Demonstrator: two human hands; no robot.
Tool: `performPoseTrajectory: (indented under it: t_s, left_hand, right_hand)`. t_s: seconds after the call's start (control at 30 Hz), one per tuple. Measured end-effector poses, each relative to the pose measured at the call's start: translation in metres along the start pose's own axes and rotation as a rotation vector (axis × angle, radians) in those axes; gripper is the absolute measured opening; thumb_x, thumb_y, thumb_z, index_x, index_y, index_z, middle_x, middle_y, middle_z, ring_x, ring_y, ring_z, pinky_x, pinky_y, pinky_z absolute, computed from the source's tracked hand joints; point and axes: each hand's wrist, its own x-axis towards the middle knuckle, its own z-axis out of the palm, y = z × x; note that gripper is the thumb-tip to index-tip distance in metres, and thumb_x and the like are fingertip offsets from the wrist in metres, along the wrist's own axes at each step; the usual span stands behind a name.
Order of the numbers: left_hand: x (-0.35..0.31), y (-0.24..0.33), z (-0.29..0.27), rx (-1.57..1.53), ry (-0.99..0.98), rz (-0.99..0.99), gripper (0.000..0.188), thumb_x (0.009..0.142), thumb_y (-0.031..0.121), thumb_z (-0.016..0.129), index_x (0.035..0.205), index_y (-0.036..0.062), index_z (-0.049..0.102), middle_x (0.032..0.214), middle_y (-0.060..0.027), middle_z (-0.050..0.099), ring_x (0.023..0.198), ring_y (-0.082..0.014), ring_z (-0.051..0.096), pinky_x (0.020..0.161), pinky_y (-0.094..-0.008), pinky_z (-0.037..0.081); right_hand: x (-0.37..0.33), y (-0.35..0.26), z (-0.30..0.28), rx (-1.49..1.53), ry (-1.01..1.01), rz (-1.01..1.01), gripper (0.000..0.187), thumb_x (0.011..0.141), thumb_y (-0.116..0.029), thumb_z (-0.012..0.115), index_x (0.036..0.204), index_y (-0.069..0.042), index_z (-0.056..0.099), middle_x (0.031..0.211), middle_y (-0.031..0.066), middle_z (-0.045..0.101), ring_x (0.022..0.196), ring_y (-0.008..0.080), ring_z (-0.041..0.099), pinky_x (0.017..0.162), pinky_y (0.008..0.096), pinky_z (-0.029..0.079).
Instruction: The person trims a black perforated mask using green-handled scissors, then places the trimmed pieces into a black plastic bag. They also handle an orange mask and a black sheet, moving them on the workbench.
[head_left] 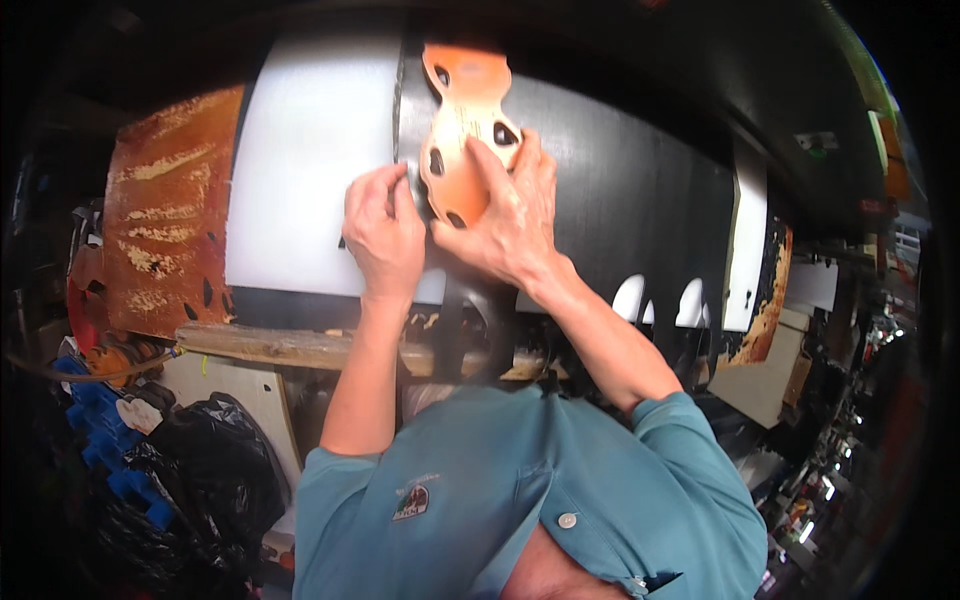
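One orange panel (470, 102) seemed light, stiff, best taken by edges; right hand (515, 212) clasped its lower end; left hand (386, 226) curled, contents unclear.

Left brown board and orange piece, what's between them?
Head view shows the white sheet, the left hand over its right edge, and a black strip.

Head-worn fisheye (rim dark, edges bending) — faces down past teal shirt (500, 470) onto left hand (388, 232), right hand (515, 218) — close range.
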Motion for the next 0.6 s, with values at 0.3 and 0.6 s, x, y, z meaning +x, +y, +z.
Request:
performPoseTrajectory:
  t_s: [0.3, 0.6]
  left_hand:
    - [-0.003, -0.006, -0.005, -0.159, 0.031, 0.004, 0.017, 0.093, -0.003, 0.066, 0.109, -0.0020, 0.074, 0.105, -0.0148, 0.074, 0.091, -0.0277, 0.073, 0.084, -0.0358, 0.059]
    - [-0.018, -0.010, -0.011, -0.152, 0.037, 0.069, 0.023, 0.094, -0.007, 0.062, 0.114, -0.0034, 0.073, 0.116, -0.0189, 0.074, 0.108, -0.0320, 0.073, 0.097, -0.0383, 0.056]
  right_hand:
    - [-0.010, 0.032, -0.029, 0.184, -0.235, -0.068, 0.119, 0.057, -0.046, 0.097, 0.156, -0.010, 0.044, 0.160, 0.0360, 0.023, 0.145, 0.0540, 0.031, 0.118, 0.0557, 0.038]
    - [-0.054, 0.066, -0.016, 0.165, -0.086, -0.298, 0.121, 0.056, -0.048, 0.100, 0.155, -0.007, 0.045, 0.163, 0.0354, 0.028, 0.146, 0.0522, 0.039, 0.118, 0.0572, 0.040]
